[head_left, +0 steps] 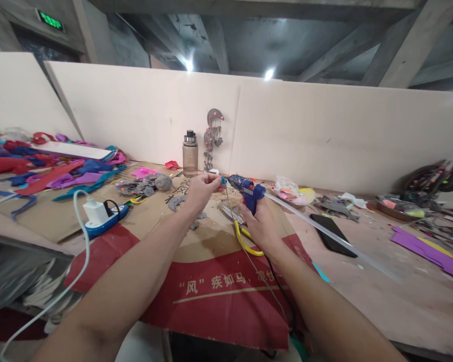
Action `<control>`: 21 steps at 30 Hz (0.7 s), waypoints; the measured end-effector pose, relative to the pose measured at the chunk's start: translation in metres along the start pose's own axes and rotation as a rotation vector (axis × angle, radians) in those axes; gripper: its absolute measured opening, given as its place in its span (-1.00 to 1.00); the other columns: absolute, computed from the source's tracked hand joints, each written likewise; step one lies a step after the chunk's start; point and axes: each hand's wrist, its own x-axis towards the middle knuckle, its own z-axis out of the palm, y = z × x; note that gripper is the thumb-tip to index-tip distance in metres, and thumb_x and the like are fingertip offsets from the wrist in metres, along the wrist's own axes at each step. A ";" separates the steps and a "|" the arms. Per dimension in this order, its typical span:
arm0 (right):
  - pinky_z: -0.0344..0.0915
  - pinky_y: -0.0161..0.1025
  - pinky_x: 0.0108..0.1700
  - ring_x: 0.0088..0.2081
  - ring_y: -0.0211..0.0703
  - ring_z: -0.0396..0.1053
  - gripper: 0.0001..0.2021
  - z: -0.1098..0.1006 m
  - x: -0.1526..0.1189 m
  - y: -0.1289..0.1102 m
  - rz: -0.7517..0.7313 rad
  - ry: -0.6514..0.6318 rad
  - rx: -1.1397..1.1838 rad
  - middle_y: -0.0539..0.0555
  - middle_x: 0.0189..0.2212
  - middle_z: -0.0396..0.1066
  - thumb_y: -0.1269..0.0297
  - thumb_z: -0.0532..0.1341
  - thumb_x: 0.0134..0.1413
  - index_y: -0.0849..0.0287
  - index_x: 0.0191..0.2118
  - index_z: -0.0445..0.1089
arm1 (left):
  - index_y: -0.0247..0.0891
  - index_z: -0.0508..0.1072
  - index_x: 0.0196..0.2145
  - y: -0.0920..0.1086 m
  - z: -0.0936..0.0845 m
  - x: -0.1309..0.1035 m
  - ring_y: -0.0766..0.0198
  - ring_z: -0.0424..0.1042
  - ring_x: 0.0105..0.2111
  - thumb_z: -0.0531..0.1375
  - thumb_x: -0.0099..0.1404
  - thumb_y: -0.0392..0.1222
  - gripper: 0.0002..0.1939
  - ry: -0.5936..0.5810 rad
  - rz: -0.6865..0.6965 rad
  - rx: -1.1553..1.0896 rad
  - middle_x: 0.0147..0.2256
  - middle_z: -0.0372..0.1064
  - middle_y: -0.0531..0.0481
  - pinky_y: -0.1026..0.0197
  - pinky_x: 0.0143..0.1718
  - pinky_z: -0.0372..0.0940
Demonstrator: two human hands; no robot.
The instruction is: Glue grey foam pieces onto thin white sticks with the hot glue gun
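Note:
My right hand [259, 218] is wrapped round the handle of a blue hot glue gun [252, 193], its nozzle pointing left. A long clear glue stick [317, 226] runs out of the gun's rear toward the lower right. Close to the nozzle, my left hand [207, 187] pinches a small blue-green piece [223, 180]; its exact kind is too small to tell. A thin grey cord hangs below the fingers. Under the hands lie scissors with yellow handles [238, 232]. Small grey cut shapes [177, 202] rest on the cardboard [207, 246] beside my left forearm.
A water bottle [190, 156] and a grey moon-shaped hanging ornament [213, 133] stand by the white partition. Colourful fabric scraps [60, 173] cover the left side. A power strip [107, 221] with a white charger sits at left, a black phone [332, 235] at right.

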 end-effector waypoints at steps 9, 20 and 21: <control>0.26 -0.17 -0.29 -0.35 -0.06 0.37 -0.78 0.000 0.000 0.000 0.018 0.002 0.024 0.10 -0.34 0.41 0.13 0.10 0.12 0.13 -0.17 0.25 | -0.37 0.45 -0.41 0.003 0.000 -0.001 0.28 0.49 -0.45 0.34 0.04 -0.06 -0.70 0.004 0.009 -0.024 -0.48 0.45 -0.03 0.16 -0.26 0.42; 0.26 -0.21 -0.38 -0.46 -0.15 0.33 -0.79 -0.013 0.013 0.016 0.258 0.073 0.145 0.02 -0.47 0.39 0.16 0.12 0.01 0.14 -0.25 0.31 | -0.32 0.46 -0.41 0.001 -0.002 0.000 0.36 0.39 -0.53 0.29 0.06 -0.11 -0.79 0.021 0.003 0.069 -0.49 0.41 0.01 0.34 -0.55 0.19; 0.25 -0.20 -0.39 -0.46 -0.12 0.34 -0.82 -0.017 0.017 0.022 0.283 0.070 0.081 0.03 -0.49 0.39 0.18 0.14 -0.02 0.14 -0.30 0.33 | -0.30 0.47 -0.41 0.001 -0.002 -0.001 0.39 0.35 -0.56 0.28 0.07 -0.11 -0.81 0.015 0.023 0.118 -0.52 0.39 0.03 0.35 -0.58 0.13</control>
